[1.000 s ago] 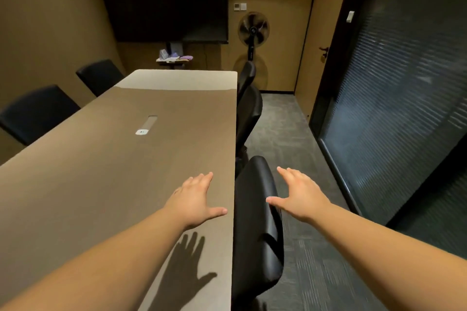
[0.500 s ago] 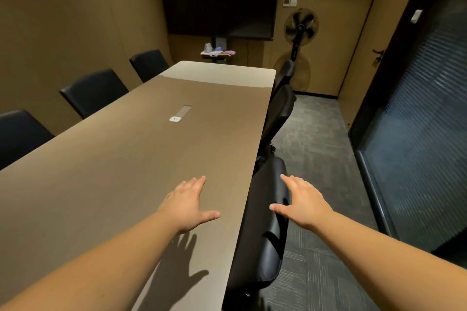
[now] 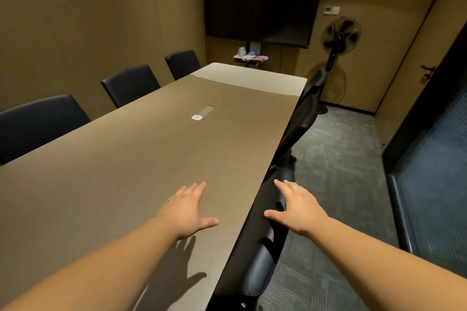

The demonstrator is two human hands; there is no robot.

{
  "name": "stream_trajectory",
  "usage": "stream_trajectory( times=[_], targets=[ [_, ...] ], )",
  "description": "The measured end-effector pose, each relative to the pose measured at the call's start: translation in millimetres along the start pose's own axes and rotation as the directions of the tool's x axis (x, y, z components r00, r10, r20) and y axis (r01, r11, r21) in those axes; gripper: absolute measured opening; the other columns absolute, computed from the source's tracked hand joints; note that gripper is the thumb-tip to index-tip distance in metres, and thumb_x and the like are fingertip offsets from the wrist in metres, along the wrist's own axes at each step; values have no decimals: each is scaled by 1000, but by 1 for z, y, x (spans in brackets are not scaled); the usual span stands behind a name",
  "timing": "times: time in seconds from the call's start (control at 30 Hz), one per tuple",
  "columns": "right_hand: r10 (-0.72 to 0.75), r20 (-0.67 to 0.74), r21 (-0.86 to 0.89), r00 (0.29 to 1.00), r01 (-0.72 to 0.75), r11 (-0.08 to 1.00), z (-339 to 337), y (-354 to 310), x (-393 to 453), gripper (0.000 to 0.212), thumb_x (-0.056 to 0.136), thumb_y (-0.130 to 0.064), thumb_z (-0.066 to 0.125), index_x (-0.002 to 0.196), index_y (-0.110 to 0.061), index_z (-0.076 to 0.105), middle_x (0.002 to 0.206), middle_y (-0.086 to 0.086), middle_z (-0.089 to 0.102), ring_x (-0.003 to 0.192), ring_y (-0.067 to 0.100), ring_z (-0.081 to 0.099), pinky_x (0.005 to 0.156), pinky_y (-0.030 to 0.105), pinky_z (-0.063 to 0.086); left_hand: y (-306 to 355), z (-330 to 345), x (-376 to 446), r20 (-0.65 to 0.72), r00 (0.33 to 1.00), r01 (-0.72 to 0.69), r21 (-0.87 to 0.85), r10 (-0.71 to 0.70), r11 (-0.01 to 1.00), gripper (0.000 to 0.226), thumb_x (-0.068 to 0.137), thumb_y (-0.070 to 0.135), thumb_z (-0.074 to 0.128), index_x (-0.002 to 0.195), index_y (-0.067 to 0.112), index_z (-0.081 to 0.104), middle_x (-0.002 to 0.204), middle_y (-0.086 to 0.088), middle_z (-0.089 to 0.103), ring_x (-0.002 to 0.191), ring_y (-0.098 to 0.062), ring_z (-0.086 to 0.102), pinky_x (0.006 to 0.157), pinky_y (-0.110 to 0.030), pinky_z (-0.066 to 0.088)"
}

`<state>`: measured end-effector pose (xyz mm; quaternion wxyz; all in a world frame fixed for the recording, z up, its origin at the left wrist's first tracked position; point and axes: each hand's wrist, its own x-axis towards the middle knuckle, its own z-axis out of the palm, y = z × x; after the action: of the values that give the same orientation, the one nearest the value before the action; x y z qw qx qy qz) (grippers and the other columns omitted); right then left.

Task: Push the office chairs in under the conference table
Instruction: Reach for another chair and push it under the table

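A long brown conference table [image 3: 141,159] runs away from me. Along its right edge, a black office chair [image 3: 255,255] sits close below me, its backrest against the table side. Two more black chairs [image 3: 302,118] line that edge farther off. My right hand [image 3: 297,206] hovers flat over the near chair's backrest top, fingers spread; whether it touches is unclear. My left hand [image 3: 188,209] floats open above the tabletop, casting a shadow. Three black chairs [image 3: 130,84] stand tucked in along the left edge.
A dark screen [image 3: 260,0] hangs on the far wall above a small shelf with items [image 3: 249,57]. A standing fan [image 3: 340,38] is at the far right corner. A door [image 3: 404,58] and dark glass wall [image 3: 434,149] bound the grey carpet aisle [image 3: 336,159].
My view has swung left, so the table and left-side chairs fill more of the frame. Both hands stay open in nearly the same pose over table and near chair.
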<state>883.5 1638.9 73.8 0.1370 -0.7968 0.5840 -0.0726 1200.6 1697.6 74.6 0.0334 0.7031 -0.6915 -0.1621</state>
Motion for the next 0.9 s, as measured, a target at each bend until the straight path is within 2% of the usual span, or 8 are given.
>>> stream_trajectory(
  times=[0.2,0.37,0.6,0.77,0.9],
  targets=[
    [-139,87,-20,986,141,990,4,50,53,106,80,-80,63,164,-30,21,168,7,27,155,25,23,124,45,25,42,35,16,10,986,164,-53,-164,985,118,79,79,67,166,26,6,172,-5,16,158,-29,14,125,-44,23],
    [-247,183,-61,952,262,963,10,90,88,105,80,-82,59,163,-32,20,168,5,28,154,27,24,125,48,24,82,91,15,76,961,276,-159,-267,948,118,77,81,66,165,25,9,172,-6,18,157,-29,16,125,-46,23],
    [-343,311,-132,886,398,908,22,117,104,106,81,-85,54,164,-32,16,170,6,22,156,29,16,126,47,19,128,137,13,114,944,330,-243,-311,912,127,63,93,52,164,27,13,170,-2,23,155,-24,20,124,-43,25],
    [-405,380,-163,831,492,855,28,124,102,107,81,-85,54,165,-32,14,172,5,15,158,29,6,128,47,12,145,148,17,145,937,347,-269,-318,898,120,72,84,64,164,23,17,168,-4,28,153,-25,26,123,-41,27],
    [-453,440,-214,775,581,785,30,128,101,113,78,-83,61,165,-32,11,173,5,7,159,29,-2,128,47,7,160,163,11,222,932,330,-197,-286,923,129,68,79,75,165,23,12,169,-5,25,153,-27,25,123,-43,28]
  ],
)
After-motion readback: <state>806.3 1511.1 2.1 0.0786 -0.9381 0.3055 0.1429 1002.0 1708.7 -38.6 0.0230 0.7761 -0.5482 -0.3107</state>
